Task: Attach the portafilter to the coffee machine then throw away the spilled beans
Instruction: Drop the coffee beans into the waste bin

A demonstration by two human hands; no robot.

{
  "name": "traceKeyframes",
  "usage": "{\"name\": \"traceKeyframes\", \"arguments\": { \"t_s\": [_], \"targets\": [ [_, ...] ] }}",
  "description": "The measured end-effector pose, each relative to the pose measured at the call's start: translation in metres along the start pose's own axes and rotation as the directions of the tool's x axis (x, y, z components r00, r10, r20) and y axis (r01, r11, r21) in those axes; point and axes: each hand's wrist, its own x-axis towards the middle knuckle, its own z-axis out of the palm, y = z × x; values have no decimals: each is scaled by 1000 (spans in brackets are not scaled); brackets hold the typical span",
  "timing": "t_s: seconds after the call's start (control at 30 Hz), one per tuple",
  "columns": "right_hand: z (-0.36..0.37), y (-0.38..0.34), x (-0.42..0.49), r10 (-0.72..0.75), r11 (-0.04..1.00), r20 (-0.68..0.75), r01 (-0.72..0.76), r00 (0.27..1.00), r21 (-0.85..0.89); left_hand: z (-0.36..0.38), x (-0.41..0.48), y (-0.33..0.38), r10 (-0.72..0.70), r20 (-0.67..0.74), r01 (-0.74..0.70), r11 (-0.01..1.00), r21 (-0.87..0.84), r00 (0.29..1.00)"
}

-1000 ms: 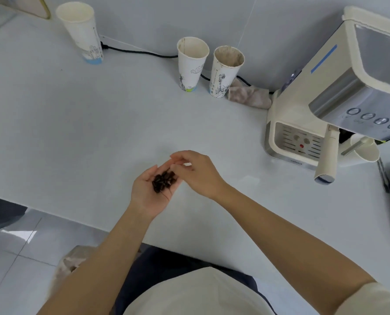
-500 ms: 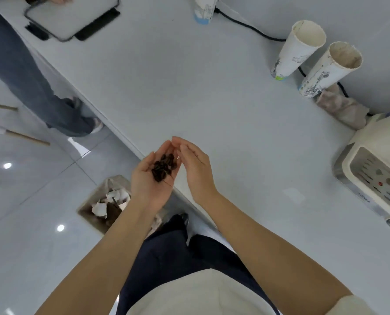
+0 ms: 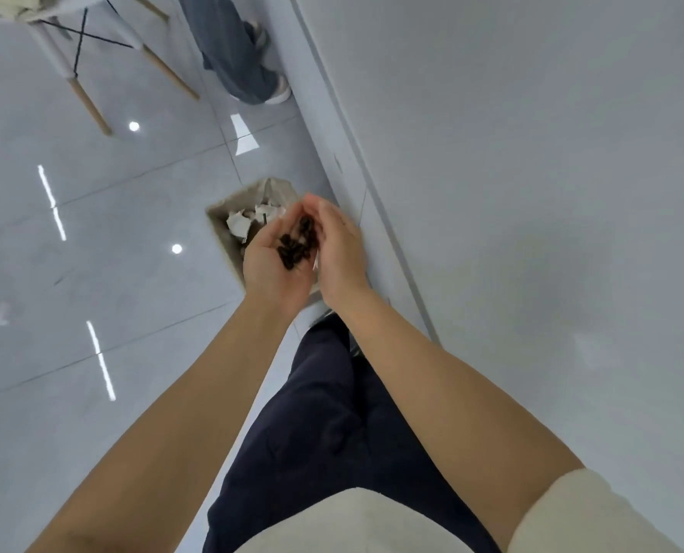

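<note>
The hands [image 3: 300, 253] with the beans [image 3: 297, 243] now sit over the bin [image 3: 228, 233] on the floor, off the counter [image 3: 531, 193]; the right hand [image 3: 342, 253] cups against the left [image 3: 270, 265], and the cups and machine are out of view

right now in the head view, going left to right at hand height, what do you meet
glossy floor tiles → trash bin holding crumpled paper → left hand cupping the coffee beans → right hand beside it → white counter

beans [image 3: 296, 243] in cupped hands [image 3: 304, 253] | apparently above bin [image 3: 222, 229] | counter [image 3: 531, 153] right
</note>
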Motion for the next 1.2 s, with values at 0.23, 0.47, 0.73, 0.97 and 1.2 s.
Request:
{"name": "traceKeyframes", "arguments": {
  "t_s": [0.23,0.47,0.73,0.97,1.2],
  "targets": [
    [2,67,19,208,978,-54,-207,977,27,-53,21,-22,-4,-139,-1,999,-37,990],
    [5,122,58,306,951,-72,-308,949,-13,-95,66,-29,-5,-225,-3,999,-35,974],
    [4,185,109,298,920,-87,-311,950,-240,-137,125,-42,-68,-313,25,990,-140,947],
    [-3,218,150,337,864,-175,-378,925,-333,-161,177,-54,-147,-345,105,985,-138,927],
    [-8,227,177,458,790,-256,-522,851,-322,-172,214,-57,-255,-372,278,960,10,893]
  ]
}}
